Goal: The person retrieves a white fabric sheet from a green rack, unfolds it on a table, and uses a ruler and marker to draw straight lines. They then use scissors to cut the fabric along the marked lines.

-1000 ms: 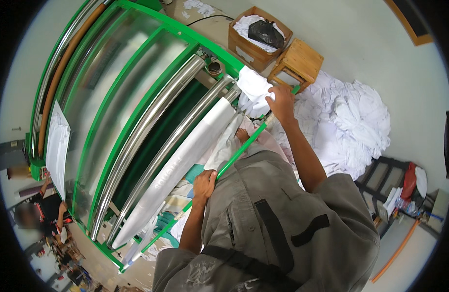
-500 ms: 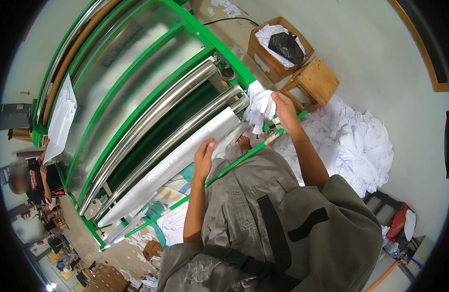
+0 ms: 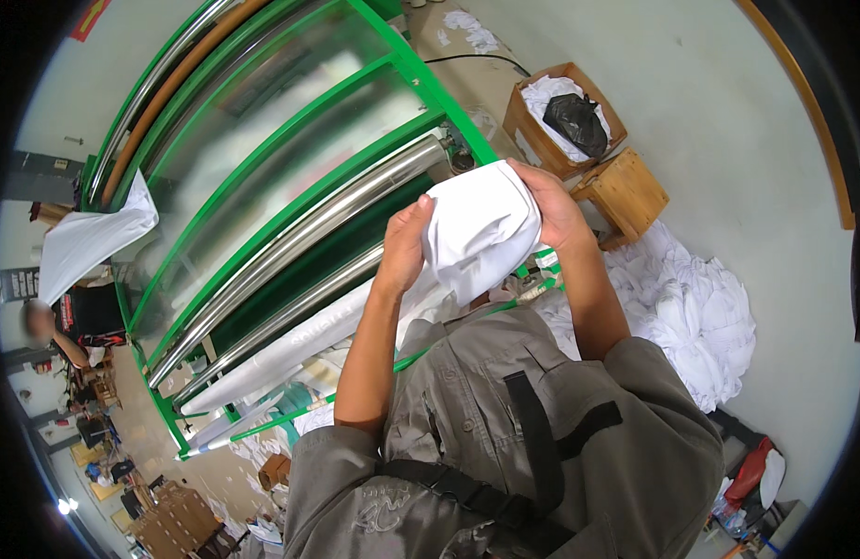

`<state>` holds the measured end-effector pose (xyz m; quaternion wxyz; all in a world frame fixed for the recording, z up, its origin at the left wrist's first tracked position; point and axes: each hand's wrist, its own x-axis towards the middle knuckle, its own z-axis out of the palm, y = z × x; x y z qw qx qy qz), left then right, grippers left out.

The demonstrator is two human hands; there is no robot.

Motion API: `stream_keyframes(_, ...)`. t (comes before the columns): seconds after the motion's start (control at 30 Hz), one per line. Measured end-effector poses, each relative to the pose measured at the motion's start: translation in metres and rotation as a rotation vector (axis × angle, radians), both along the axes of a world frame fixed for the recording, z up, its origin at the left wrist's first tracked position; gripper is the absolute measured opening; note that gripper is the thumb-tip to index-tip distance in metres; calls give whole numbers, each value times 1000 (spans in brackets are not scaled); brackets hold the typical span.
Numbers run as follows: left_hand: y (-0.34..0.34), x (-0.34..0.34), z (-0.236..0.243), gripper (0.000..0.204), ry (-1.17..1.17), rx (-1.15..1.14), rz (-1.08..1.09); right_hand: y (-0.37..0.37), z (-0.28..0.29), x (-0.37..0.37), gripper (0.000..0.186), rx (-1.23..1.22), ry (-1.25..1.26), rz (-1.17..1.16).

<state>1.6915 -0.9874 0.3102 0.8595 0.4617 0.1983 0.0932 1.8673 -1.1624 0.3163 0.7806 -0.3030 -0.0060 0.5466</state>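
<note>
Between my two hands a white fabric piece [image 3: 481, 224] is stretched, hanging down in folds in front of the green-framed roller machine [image 3: 407, 61]. My left hand [image 3: 408, 240] grips its left edge, thumb up. At its upper right corner, my right hand [image 3: 548, 203] is closed on the cloth. Behind the fabric run shiny metal rollers [image 3: 300, 252]. Below them a roll of white sheet [image 3: 290, 345] with printing lies along the machine's near side. A thin green bar [image 3: 409, 359] crosses just in front of my body.
To the right lies a big heap of white cloth [image 3: 696, 307]. Beyond it stand a wooden stool [image 3: 630, 191] and a cardboard box [image 3: 532, 130] holding white cloth and a black bag [image 3: 576, 124]. At the machine's far left end, another person [image 3: 85, 312] handles a white sheet [image 3: 99, 238].
My left hand has risen from beside the white roll and taken hold of the fabric, which is now spread between both hands. The other person's sheet has swung and lifted.
</note>
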Motion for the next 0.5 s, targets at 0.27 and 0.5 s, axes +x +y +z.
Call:
stream_keyframes(0.27,5,-8,17,39,37,-30,151,27,-17,6,35,-27,55,137)
stream_keyframes(0.5,45,-16,70,35,107,384,264,68,58,-4,32,-103,-1188,233)
